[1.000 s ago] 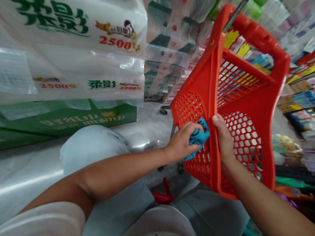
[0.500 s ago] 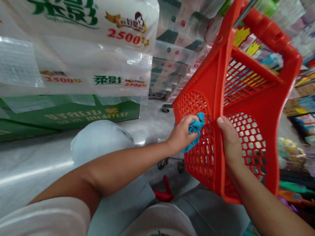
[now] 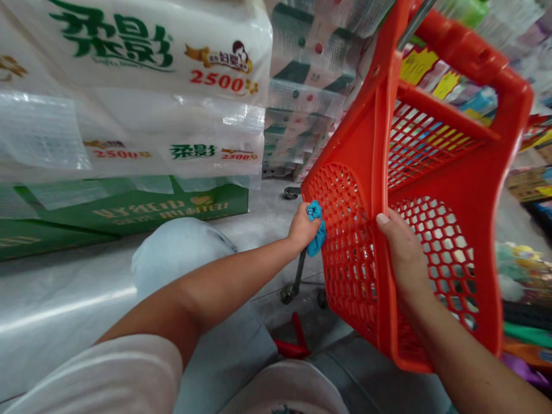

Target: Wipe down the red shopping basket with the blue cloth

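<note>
A red plastic shopping cart (image 3: 382,172) with perforated sides stands tilted in view at the right. My left hand (image 3: 303,229) is closed around a crumpled blue cloth (image 3: 318,237), which lies against the outer left part of the cart's perforated side. On the cart's near upright edge rests my right hand (image 3: 405,259), its thumb on the outside and the other fingers hidden behind the rim. Inside the cart nothing shows but its red lattice walls.
White tissue packs (image 3: 129,115) are stacked at the left above a green box (image 3: 129,215). Wheels (image 3: 288,293) stand on the grey floor under the cart. Shelves with colourful goods line the right. My knees are below.
My left hand has moved left with the blue cloth, from the middle of the perforated side to its outer edge. My right hand keeps its hold on the cart.
</note>
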Action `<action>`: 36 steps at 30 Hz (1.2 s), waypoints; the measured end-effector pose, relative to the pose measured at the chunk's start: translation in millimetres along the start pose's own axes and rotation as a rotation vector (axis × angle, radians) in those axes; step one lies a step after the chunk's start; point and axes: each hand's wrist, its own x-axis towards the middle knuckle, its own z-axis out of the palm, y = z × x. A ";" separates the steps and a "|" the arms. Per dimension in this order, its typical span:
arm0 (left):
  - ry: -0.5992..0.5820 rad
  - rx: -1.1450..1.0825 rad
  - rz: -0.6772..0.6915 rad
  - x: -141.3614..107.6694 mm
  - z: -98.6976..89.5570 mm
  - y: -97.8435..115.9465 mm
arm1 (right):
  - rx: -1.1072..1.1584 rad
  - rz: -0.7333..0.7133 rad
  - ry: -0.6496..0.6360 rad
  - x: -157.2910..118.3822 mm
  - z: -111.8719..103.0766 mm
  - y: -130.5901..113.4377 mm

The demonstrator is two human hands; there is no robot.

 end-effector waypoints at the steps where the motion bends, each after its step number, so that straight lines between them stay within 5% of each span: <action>1: 0.010 0.009 -0.004 2.6 0.2 -1.2 | -0.014 -0.005 0.005 0.1 -0.3 -0.6; 3: 0.014 0.015 0.036 3.3 -1.9 6.8 | -0.033 -0.020 0.015 0.6 -0.4 -1.9; 8: -0.132 0.043 0.496 2.5 -11.4 37.5 | -0.024 -0.045 0.002 2.2 1.5 -1.8; 14: 0.021 0.090 0.201 18.7 -7.3 20.8 | -0.048 -0.009 0.045 1.6 1.9 0.4; 18: -0.088 0.077 0.492 21.6 -13.9 39.6 | -0.028 -0.014 0.009 0.7 2.4 -2.5; 20: -0.098 0.089 0.514 25.6 -16.2 41.9 | -0.043 -0.011 0.010 0.0 2.4 -3.0; 25: 0.078 0.136 0.115 30.4 -10.1 17.4 | -0.106 -0.023 0.040 -1.0 1.3 -1.4; 27: 0.074 0.133 0.152 22.5 -8.7 17.2 | -0.095 -0.023 0.026 -0.8 1.0 -0.6; 32: -0.070 0.110 0.516 -0.8 -11.9 32.8 | -0.041 -0.025 0.005 0.8 0.4 2.2; 36: -0.005 0.140 0.351 -18.0 -12.4 28.0 | -0.015 -0.038 -0.006 3.0 0.2 3.9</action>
